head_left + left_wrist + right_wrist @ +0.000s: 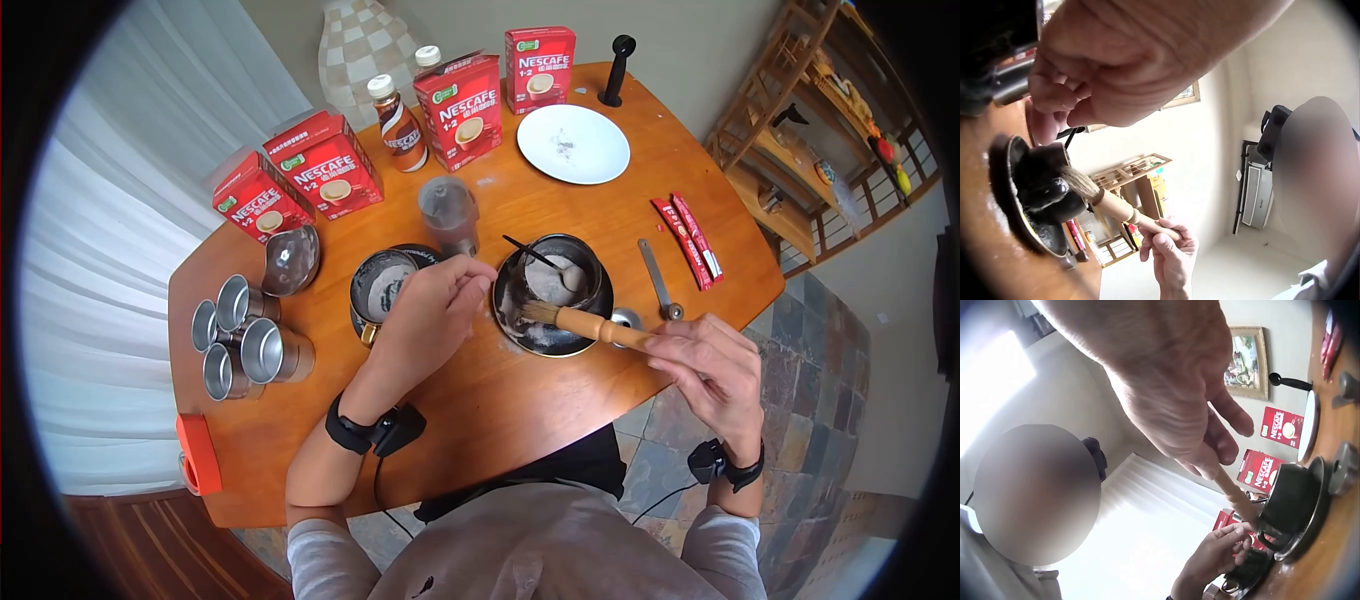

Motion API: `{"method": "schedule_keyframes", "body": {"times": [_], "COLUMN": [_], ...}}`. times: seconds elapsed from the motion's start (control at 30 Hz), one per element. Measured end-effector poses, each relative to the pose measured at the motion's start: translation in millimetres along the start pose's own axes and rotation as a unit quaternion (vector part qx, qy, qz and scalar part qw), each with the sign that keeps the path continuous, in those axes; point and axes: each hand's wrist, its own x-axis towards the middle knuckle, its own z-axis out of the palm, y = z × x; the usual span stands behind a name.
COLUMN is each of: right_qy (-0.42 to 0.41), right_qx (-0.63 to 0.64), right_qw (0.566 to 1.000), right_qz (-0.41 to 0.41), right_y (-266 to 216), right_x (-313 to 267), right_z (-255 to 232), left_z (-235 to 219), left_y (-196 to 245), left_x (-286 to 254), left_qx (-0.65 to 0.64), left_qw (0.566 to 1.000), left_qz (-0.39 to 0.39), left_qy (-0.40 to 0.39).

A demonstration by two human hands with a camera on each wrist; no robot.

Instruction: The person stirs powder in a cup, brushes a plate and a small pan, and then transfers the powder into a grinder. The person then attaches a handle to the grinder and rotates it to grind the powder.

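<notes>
My right hand [710, 370] grips the wooden handle of a brush [590, 325]. The brush's bristles [1079, 181] touch down at the black saucer [555, 350], beside the black cup [530, 250] on it. Pale powder and a small dark-handled spoon [570, 278] lie in that cup, and powder smears the saucer. My left hand [420, 320] hovers between the two cups, fingers loosely curled, thumb near the forefinger, nothing visible in its grasp. Its fingertips are right at the saucer's left rim in the head view. Partly behind this hand, a second black cup [375, 285] holds powder too.
Red Nescafe boxes [460, 115] and bottles [402, 130] line the back. A white plate [590, 160] bears some powder. Nearer are a clear container [448, 215], a metal bowl [292, 262], several metal cups [270, 350], red sachets [690, 240] and a metal tool [655, 275].
</notes>
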Motion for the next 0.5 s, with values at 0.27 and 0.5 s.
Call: {"method": "schedule_keyframes", "body": {"times": [0.27,0.5], "right_qy": [0.042,0.017], "right_qx": [-0.011,-0.03], "right_qw": [0.999,0.999], "right_qz": [-0.004,0.004], "right_y": [-4.5,-4.0], "right_x": [-1.3,-10.0], "right_z": [3.3,-9.4], "left_z": [1.6,1.0], "left_y": [-0.6,6.3], "left_x": [7.7,9.7], "left_qx": [-0.013,-0.029], "left_qw": [0.998,0.998], "left_qz": [0.058,0.051], "left_qy": [0.018,0.033]}}
